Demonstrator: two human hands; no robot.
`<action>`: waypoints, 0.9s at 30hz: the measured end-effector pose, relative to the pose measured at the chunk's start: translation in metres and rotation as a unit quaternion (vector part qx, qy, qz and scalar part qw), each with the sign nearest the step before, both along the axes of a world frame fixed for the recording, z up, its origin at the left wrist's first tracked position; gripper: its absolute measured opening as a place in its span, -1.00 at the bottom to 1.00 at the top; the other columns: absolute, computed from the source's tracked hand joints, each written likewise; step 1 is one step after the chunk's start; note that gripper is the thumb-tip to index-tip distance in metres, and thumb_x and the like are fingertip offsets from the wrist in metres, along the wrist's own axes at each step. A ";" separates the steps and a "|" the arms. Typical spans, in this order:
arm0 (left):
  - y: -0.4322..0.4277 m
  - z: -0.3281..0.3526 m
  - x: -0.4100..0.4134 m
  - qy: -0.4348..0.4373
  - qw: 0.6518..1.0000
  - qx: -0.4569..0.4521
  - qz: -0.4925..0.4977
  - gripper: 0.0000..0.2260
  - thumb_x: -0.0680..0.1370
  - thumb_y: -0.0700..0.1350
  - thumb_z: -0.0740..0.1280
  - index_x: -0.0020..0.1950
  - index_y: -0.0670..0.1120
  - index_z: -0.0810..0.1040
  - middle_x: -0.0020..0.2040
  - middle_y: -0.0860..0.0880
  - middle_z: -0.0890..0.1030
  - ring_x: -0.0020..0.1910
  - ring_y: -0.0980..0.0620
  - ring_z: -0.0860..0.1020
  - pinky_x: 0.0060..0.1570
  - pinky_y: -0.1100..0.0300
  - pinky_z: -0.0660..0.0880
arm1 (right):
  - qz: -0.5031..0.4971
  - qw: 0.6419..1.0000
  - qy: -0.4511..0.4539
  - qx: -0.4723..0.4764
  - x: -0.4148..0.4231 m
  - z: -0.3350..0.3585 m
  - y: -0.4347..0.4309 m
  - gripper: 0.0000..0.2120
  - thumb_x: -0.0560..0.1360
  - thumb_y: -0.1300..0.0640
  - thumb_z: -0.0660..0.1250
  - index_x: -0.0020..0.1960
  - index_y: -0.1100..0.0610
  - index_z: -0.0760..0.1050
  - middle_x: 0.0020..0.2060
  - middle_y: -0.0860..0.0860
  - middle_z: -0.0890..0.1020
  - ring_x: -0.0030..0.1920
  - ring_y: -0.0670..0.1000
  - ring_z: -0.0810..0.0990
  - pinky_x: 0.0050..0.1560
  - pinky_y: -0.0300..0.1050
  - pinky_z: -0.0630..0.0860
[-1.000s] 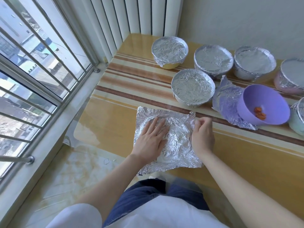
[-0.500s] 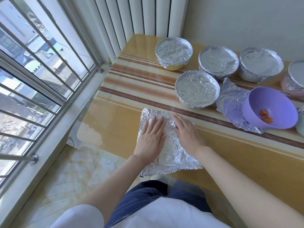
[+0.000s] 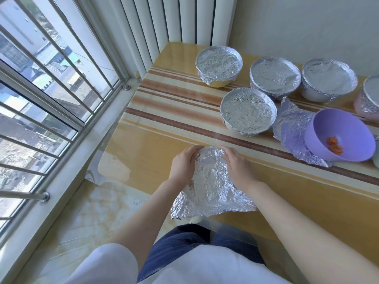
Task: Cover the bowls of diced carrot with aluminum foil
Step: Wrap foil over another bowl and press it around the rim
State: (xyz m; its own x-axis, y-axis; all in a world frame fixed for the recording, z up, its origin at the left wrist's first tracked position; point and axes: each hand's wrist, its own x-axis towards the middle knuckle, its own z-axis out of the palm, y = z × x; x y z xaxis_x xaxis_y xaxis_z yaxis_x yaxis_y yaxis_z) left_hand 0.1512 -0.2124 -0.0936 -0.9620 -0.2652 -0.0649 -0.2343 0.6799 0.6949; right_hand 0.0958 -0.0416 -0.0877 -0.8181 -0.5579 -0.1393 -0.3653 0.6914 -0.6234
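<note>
A crinkled sheet of aluminum foil (image 3: pixel 211 187) lies near the table's front edge, its far end lifted and curled. My left hand (image 3: pixel 183 166) grips its far left corner and my right hand (image 3: pixel 239 168) grips its far right corner. An uncovered purple bowl (image 3: pixel 340 136) with a few pieces of diced carrot (image 3: pixel 334 145) tilts at the right, on a second foil sheet (image 3: pixel 291 130). Several foil-covered bowls stand behind, the nearest (image 3: pixel 248 110) in the middle.
The striped yellow table (image 3: pixel 164 140) runs from a window with metal bars (image 3: pixel 51 89) at the left to a wall at the back. White vertical blinds (image 3: pixel 184 19) hang in the corner. My lap is at the bottom.
Both hands went from lying flat on the foil to its far edge, where they now grip the corners and lift that end. The camera view shifted slightly.
</note>
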 end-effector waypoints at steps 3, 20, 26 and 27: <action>-0.001 0.000 0.000 0.001 1.000 0.015 0.005 -0.75 0.63 -0.18 0.13 0.21 -0.07 0.55 0.08 -0.02 0.63 0.04 -0.05 0.57 -0.05 0.20 0.44 | 0.004 1.000 0.001 0.005 -0.001 -0.001 0.000 -0.64 0.65 0.16 0.01 0.43 0.10 0.26 0.34 0.03 0.43 0.25 0.07 0.48 0.17 -0.13 0.42; -0.038 0.009 0.077 0.105 0.907 -0.134 -0.386 -0.83 0.59 0.00 0.24 0.01 -0.02 0.58 0.05 0.03 0.57 0.16 0.01 0.48 0.19 0.13 0.35 | 0.373 0.908 0.105 0.158 0.027 0.009 0.047 -0.19 0.44 -0.45 -0.21 0.52 0.00 -0.25 0.51 -0.08 -0.18 0.50 -0.12 -0.27 0.47 -0.07 -0.31; -0.039 0.004 0.076 0.141 0.898 -0.154 -0.388 -0.82 0.57 0.01 0.26 -0.09 -0.02 0.60 -0.07 0.05 0.59 -0.01 0.03 0.52 0.21 0.09 0.36 | 0.392 0.881 0.197 0.178 0.027 -0.002 0.053 -0.18 0.45 -0.08 0.30 0.52 0.20 -0.04 0.49 0.09 0.16 0.48 0.07 0.16 0.47 -0.01 0.02; -0.039 0.003 0.076 0.156 0.893 -0.171 -0.386 -0.81 0.58 -0.01 0.24 -0.11 -0.04 0.59 -0.11 0.05 0.59 -0.05 0.04 0.51 0.20 0.09 0.36 | 0.390 0.879 0.211 0.176 0.029 -0.003 0.052 -0.08 0.38 0.06 0.41 0.52 0.23 -0.08 0.48 0.11 0.18 0.47 0.09 0.18 0.47 0.02 0.06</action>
